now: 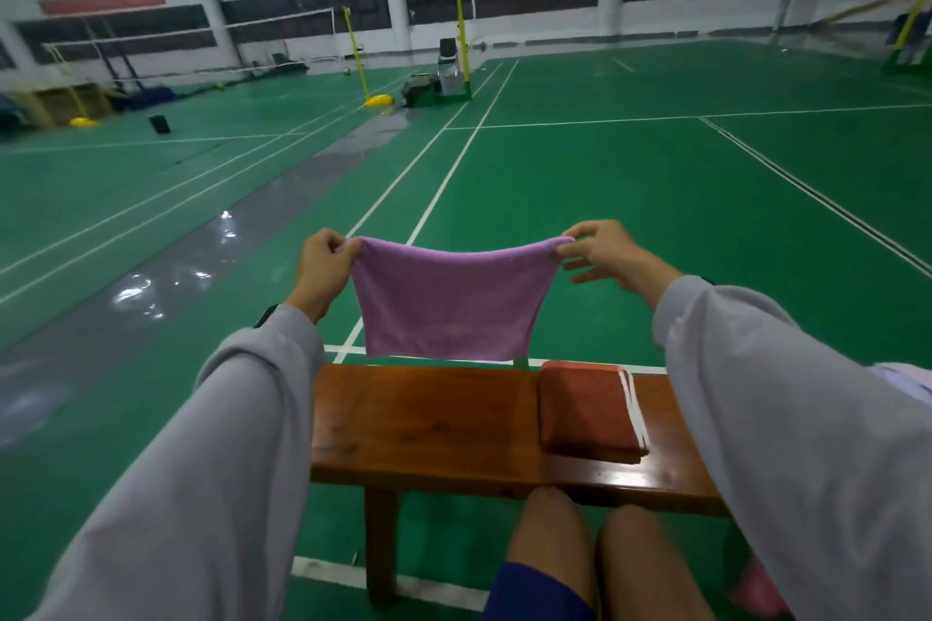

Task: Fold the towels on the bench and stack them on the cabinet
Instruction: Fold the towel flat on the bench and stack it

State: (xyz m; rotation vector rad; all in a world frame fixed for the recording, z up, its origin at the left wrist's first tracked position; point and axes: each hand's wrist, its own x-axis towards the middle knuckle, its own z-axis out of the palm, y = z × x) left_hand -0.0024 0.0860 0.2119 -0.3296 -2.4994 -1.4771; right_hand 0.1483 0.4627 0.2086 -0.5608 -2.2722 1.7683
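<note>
1. Holding the purple towel (449, 303) up, you pinch one top corner in your left hand (323, 267) and the other in your right hand (605, 255). The hands are well apart and the cloth sags between them.
2. Draw your hands slightly wider so the top edge goes taut and the lower corners hang level.
3. Lay it flat on the wooden bench (428, 424) beneath your left hand, beside the folded rust-red towel (585, 406) lying below your right hand.
4. The cabinet is out of view.
</note>
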